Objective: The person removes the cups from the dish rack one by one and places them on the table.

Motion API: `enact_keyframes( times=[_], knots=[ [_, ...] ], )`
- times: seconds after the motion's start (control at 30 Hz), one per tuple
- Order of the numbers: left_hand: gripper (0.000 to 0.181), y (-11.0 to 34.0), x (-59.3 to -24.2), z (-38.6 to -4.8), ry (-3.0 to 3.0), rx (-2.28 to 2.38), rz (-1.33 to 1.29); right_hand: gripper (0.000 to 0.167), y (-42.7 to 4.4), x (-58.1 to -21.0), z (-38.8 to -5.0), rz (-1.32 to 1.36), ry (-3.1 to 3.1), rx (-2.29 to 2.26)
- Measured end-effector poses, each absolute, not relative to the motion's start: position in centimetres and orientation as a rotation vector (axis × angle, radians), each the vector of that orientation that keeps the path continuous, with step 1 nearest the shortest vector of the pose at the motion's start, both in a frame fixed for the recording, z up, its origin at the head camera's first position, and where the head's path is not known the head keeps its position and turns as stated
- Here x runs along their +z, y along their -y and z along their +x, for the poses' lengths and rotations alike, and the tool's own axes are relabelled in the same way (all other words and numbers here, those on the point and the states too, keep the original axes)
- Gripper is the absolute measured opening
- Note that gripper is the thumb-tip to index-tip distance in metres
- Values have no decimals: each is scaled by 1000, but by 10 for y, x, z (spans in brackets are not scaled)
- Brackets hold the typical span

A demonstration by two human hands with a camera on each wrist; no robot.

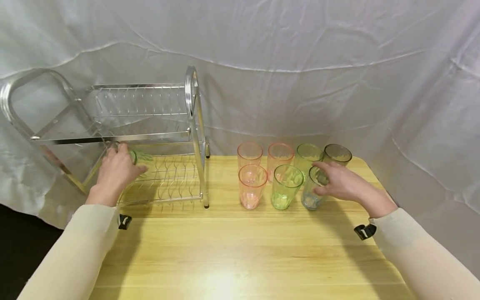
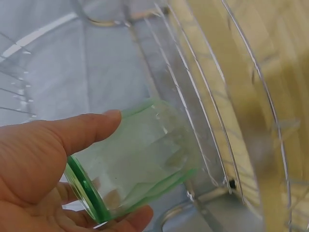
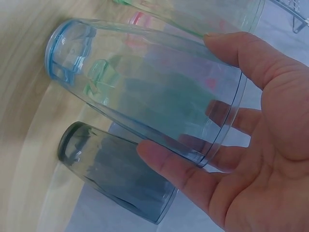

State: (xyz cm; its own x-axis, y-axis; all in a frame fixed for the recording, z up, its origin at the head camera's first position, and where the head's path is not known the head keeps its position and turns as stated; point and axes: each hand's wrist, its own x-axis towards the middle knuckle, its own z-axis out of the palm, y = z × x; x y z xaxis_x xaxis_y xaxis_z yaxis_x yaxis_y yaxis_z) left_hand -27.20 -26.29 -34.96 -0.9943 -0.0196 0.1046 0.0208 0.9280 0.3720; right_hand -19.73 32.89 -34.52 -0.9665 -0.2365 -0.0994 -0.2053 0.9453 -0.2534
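Inside the metal dish rack (image 1: 194, 141), my left hand (image 1: 117, 168) grips a clear green cup (image 2: 140, 154) near its rim. The cup lies tilted, its base toward the lower tier's wires; whether it touches them I cannot tell. On the right, my right hand (image 1: 343, 183) holds a clear blue cup (image 3: 145, 87) near the rim, thumb on one side and fingers on the other. The blue cup stands on the table at the right end of the front row. Behind it is a grey cup (image 3: 116, 169), partly hidden by my hand in the head view.
Left of the blue cup stand a front green cup (image 1: 283, 196) and a front pink cup (image 1: 253, 187). Two more pink cups and a yellow-green cup (image 1: 308, 154) form the back row. The rack's upper tier (image 1: 150, 136) overhangs my left hand. A pale curtain (image 1: 281, 96) hangs behind.
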Motion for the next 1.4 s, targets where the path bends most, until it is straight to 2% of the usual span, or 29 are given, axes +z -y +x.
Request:
enact_keyframes(
  times=[0.2, 0.53, 0.8, 0.9, 1.03, 1.27, 1.4],
  knots=[
    [102, 256, -350, -253, 3014, -842, 79, 89, -330, -345, -196, -351, -2987, -386],
    [110, 246, -351, -219, 3028, -1180, 20, 89, -331, -341, -187, -343, -3055, -430],
    [95, 240, -363, -196, 2914, -1618, -114, 83, -330, -342, -171, -361, -3186, -531],
    [86, 235, -367, -189, 2829, -1810, -164, 76, -325, -344, -164, -399, -3294, -586],
    [78, 224, -375, -179, 2726, -2005, -223, 58, -315, -348, -156, -478, -3460, -710],
    [78, 197, -394, -168, 2666, -2172, -318, 26, -288, -366, -145, -664, -3676, -988],
    [76, 180, -407, -166, 2620, -2277, -436, 20, -271, -380, -139, -772, -3662, -1173]
  ],
)
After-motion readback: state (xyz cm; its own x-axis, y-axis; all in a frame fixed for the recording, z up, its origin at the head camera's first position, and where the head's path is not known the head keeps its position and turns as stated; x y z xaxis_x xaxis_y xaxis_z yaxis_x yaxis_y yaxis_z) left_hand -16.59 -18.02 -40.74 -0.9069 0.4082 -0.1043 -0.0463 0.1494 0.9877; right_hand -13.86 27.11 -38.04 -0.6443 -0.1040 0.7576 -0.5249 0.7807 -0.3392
